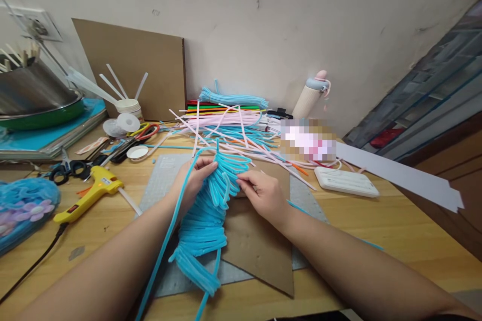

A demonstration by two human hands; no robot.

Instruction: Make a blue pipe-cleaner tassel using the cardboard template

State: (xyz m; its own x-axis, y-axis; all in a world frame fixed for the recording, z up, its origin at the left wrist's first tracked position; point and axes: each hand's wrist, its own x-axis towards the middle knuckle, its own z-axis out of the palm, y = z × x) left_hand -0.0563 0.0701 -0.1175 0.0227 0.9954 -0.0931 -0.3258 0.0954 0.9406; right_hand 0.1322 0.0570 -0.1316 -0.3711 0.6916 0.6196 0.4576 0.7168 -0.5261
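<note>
Holding the blue pipe-cleaner weave [205, 210] over the cardboard [256, 246] on the worktop [376, 220]: left hand [198, 175] grasps its top edge, right hand [263, 193] pinches a loop. Risk: the long loose strand [165, 246] trailing off the front edge snags on an arm and pulls rows apart. Pink stems [226, 125] just behind could tangle in.

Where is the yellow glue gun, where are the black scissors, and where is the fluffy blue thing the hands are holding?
yellow glue gun [98, 180], head view, on its body.
black scissors [68, 170], head view, on the handle loops.
blue pipe-cleaner piece [205, 218], head view, on its woven middle.
</note>
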